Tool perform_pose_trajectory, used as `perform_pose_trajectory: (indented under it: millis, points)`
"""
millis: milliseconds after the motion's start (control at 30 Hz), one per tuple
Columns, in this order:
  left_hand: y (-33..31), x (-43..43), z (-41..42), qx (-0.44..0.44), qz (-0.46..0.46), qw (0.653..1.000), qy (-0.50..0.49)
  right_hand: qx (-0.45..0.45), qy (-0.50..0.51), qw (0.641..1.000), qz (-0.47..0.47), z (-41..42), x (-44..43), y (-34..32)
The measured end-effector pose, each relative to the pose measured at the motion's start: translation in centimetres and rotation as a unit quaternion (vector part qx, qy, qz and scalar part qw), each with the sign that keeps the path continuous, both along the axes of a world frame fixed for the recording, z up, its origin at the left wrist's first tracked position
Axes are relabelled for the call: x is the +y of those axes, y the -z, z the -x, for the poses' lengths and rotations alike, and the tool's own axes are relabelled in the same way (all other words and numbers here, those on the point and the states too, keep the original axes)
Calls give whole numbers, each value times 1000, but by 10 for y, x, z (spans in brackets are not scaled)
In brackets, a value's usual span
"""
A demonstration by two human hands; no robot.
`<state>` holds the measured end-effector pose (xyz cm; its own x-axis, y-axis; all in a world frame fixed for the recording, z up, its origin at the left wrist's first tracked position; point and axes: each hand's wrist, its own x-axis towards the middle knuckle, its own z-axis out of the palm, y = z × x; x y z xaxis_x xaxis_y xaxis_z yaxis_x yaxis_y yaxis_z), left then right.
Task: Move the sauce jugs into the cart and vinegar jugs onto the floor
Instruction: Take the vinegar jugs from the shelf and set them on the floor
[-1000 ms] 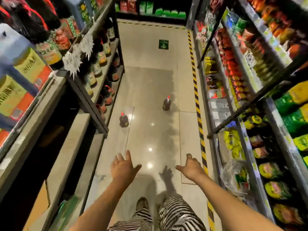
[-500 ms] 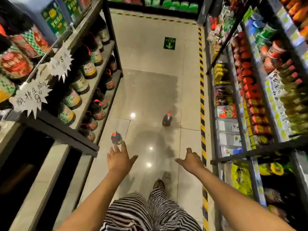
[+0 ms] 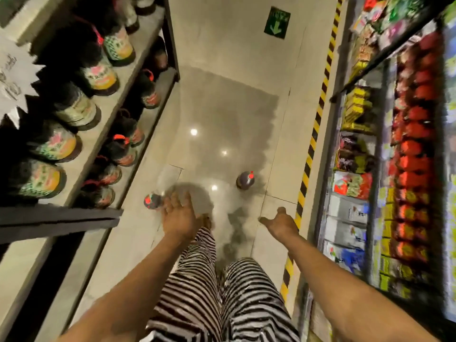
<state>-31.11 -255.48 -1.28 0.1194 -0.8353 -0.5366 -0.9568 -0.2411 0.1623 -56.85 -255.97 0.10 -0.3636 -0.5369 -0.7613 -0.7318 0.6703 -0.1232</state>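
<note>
Both hands are spread with nothing in them: the left hand (image 3: pixel 181 215) reaches forward, fingers loosely fanned, and the right hand (image 3: pixel 280 224) hangs open with its palm turned inward and thumb pointing to nine o'clock. Just past the left fingertips, at about ten o'clock from that hand, a dark round-bodied jug (image 3: pixel 152 201) with a red cap stands upright on the floor (image 3: pixel 222 107), close to the fingers but not visibly touched. A second dark jug (image 3: pixel 244 180) with a red cap stands at about eleven o'clock from the right hand, well apart from it. The floor is glossy pale tile, mirroring ceiling lights. Compared with half a second ago, the near jug now sits right beside the left fingers and the far jug lies much closer. Below the arms are zebra-striped trousers (image 3: pixel 222 299). At nine o'clock, grey shelves (image 3: pixel 103 114) hold rows of dark squat jugs with bright labels; at three o'clock, racks (image 3: pixel 407 156) carry blurred, colourful packets behind a yellow-and-black striped line (image 3: pixel 313 134).
</note>
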Motion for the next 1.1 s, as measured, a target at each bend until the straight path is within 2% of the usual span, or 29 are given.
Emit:
perform_pose_trajectory:
  millis: [133, 233, 400, 500, 600, 800, 967, 1100]
  points:
    - [47, -39, 18, -12, -39, 999, -3, -1, -12, 1000, 9, 12, -49, 48]
    - [101, -61, 30, -16, -57, 998, -26, -14, 13, 1000, -5, 27, -79, 110]
    - [225, -81, 40, -33, -65, 993, -94, -25, 29, 999, 13, 41, -120, 253]
    - [309, -86, 47, -29, -56, 988, -141, -45, 43, 996, 65, 41, -135, 349]
    - [388, -83, 52, -12, -29, 990, -141, -44, 81, 987, 128, 37, -135, 430]
    - [524, -91, 56, 42, 58, 991, -113, -79, 92, 917, 380, 44, -132, 546]
    - [582, -93, 55, 144, 128, 978, -79, -89, 165, 844, 503, 39, -142, 594]
    - [613, -110, 56, 166, 162, 972, -17, -69, 217, 798, 558, 38, -154, 612]
